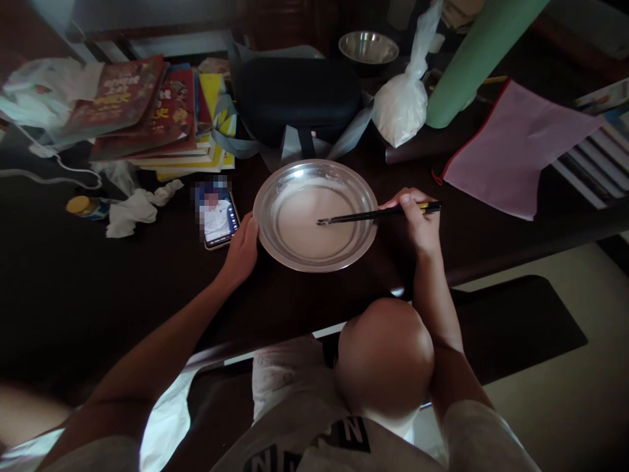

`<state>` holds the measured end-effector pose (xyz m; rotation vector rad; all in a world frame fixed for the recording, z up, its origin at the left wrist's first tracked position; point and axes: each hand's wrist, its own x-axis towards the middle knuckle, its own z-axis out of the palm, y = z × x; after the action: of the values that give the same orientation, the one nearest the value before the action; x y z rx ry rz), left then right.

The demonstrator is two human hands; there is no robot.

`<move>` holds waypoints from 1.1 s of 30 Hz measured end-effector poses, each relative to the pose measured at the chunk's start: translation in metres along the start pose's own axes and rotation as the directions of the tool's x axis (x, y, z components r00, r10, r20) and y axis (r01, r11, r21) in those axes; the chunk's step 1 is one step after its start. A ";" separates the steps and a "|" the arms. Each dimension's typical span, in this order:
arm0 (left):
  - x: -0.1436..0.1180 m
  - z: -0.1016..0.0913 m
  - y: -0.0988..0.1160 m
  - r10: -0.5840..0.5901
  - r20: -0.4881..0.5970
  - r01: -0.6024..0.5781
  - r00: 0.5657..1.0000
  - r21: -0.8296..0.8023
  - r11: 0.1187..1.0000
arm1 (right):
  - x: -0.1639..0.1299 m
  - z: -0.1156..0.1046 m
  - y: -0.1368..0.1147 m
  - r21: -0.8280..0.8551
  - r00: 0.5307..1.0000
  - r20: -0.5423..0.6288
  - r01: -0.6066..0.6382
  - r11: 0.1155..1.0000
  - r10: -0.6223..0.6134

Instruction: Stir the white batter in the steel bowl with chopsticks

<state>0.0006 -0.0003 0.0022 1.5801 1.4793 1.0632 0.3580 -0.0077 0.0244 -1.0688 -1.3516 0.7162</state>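
A round metal bowl (317,265) stands on the dark table in front of me, with a pale, smooth liquid batter (304,229) in it. My left hand (244,244) grips the bowl's left rim, its fingers partly hidden beneath the side. In my right hand (420,219) are dark chopsticks (378,213), held nearly level across the bowl's right rim. Their tips touch the batter near the middle and look coated. Right beside my left hand lies a phone (216,213) with its screen lit.
Behind the bowl sits a black case (297,92) with grey straps. Stacked books (132,108), crumpled tissues (130,213) and a small yellow-lidded jar (86,207) are on the left. Toward the back right are a tied bag of white powder (400,108), a green cylinder (476,62), another metal bowl (368,47) and a pink pouch (521,154).
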 end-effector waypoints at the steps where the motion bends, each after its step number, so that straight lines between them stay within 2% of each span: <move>1: 0.000 0.000 0.000 -0.008 0.001 0.008 1.000 0.005 1.000 | 0.000 0.000 0.001 -0.004 1.000 0.018 -0.002 1.000 0.002; 4: 0.000 -0.001 0.001 -0.022 0.006 0.022 1.000 0.011 1.000 | 0.000 -0.001 0.002 -0.043 0.996 0.090 0.012 0.999 -0.008; 9: 0.000 0.000 0.004 -0.007 0.001 0.007 1.000 0.007 1.000 | 0.000 0.000 0.000 -0.004 1.000 -0.005 -0.011 1.000 0.011; 14: 0.001 0.002 0.010 -0.034 -0.001 0.034 0.999 -0.008 0.999 | 0.001 0.000 0.000 -0.021 0.996 0.084 0.003 1.000 -0.001; 19: 0.001 0.000 0.010 -0.034 0.024 0.034 0.999 -0.009 0.999 | 0.000 -0.001 -0.001 -0.006 1.000 -0.013 -0.017 1.000 0.017; 24: 0.001 0.000 0.009 -0.034 0.019 0.034 0.999 -0.005 0.999 | 0.000 0.001 -0.001 -0.025 0.995 0.097 -0.013 1.000 0.015; 28: 0.001 0.001 0.008 -0.001 0.015 0.001 1.000 -0.009 1.000 | 0.000 0.000 -0.001 0.009 1.000 -0.001 -0.010 1.000 0.010; 33: 0.001 0.000 0.009 -0.003 0.018 0.002 1.000 0.012 1.000 | 0.000 0.001 -0.003 -0.015 0.995 0.094 -0.029 0.999 0.031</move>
<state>0.0044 -0.0004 0.0101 1.5915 1.4772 1.0377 0.3568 -0.0084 0.0270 -1.0793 -1.4246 0.7889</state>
